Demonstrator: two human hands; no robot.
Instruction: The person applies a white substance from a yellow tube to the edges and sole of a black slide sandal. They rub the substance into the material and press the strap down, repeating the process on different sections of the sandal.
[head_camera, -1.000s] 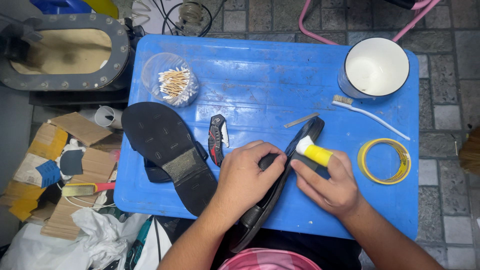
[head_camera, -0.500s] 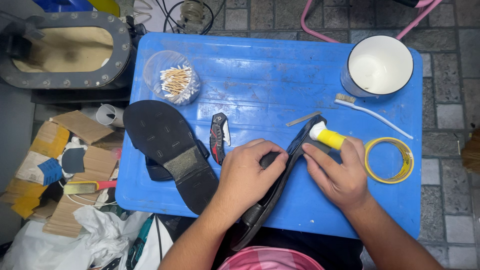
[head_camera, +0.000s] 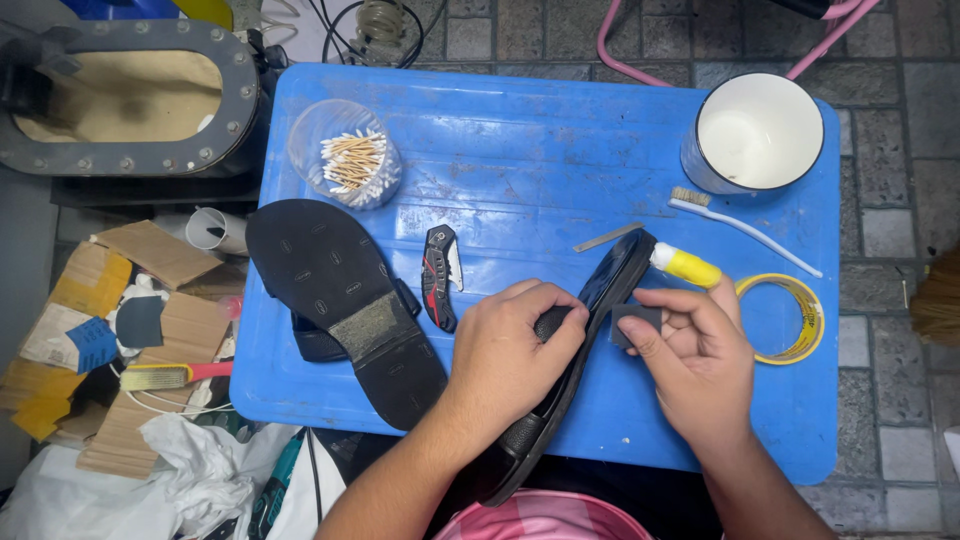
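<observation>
Blue plastic table (head_camera: 560, 150) carrying the clutter. Far left: clear cup of cotton swabs (head_camera: 345, 158). Below it, a second black sandal (head_camera: 340, 300) lying sole-up, overhanging the table's near-left edge. Folding knife (head_camera: 440, 275) sitting just beside that sandal, between it and the left hand. Thin metal strip (head_camera: 608, 237) lying near the tip of the held sandal. Far right: white mug (head_camera: 755, 132), white toothbrush (head_camera: 745, 225) below it, yellow tape roll (head_camera: 790, 315) near the right hand. Nothing is blocking either hand.

Left hand (head_camera: 510, 355) is clamping the black sandal (head_camera: 590, 320) on edge, fingers wrapped over its strap side; sandal running diagonally from table centre down off the near edge toward the person's lap.

Right hand (head_camera: 695, 360) is closing on a yellow glue tube (head_camera: 685, 265), white nozzle touching the sandal's rim near the toe. Thumb and fingers are also pinching a small dark grey patch (head_camera: 635, 322) just beside the sole edge.

Off-table left: cardboard scraps (head_camera: 130, 270) and a brush (head_camera: 165, 376) on the floor.
</observation>
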